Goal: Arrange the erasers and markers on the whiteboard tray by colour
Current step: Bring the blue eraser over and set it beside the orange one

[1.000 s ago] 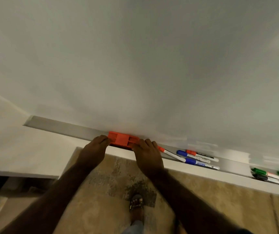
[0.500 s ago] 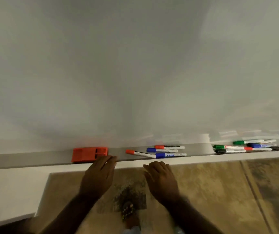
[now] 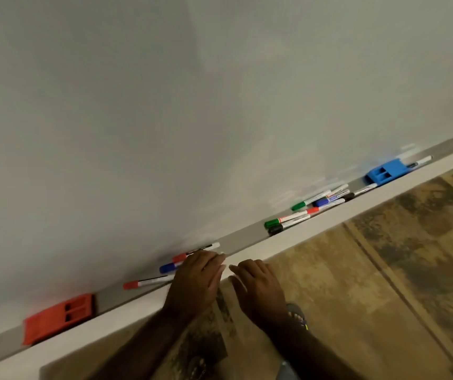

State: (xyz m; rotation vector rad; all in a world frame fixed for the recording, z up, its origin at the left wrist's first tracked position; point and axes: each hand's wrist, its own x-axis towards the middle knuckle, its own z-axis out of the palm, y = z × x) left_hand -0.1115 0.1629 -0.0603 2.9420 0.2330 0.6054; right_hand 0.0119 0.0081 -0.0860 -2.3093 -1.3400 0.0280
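A red eraser point(image 3: 58, 318) lies at the left end of the grey whiteboard tray point(image 3: 241, 238). To its right lie a red-capped marker point(image 3: 146, 282), a blue-capped marker point(image 3: 169, 267) and another red-capped marker point(image 3: 195, 252). My left hand point(image 3: 196, 281) rests flat over the right ends of these markers, fingers apart, gripping nothing. My right hand point(image 3: 258, 290) hovers open just below the tray edge. Further right lies a cluster of green, black, red and blue markers point(image 3: 310, 207), then a blue eraser point(image 3: 384, 171) and one more marker point(image 3: 420, 161).
The white board point(image 3: 192, 105) fills the upper view. A white ledge point(image 3: 315, 219) runs under the tray. Below is a brown patterned floor point(image 3: 384, 270), with my sandalled foot point(image 3: 296, 315) near my right wrist.
Both hands let go of the red eraser and moved right along the tray. My left hand now lies over the nearest markers. The view swung, bringing the blue eraser into sight.
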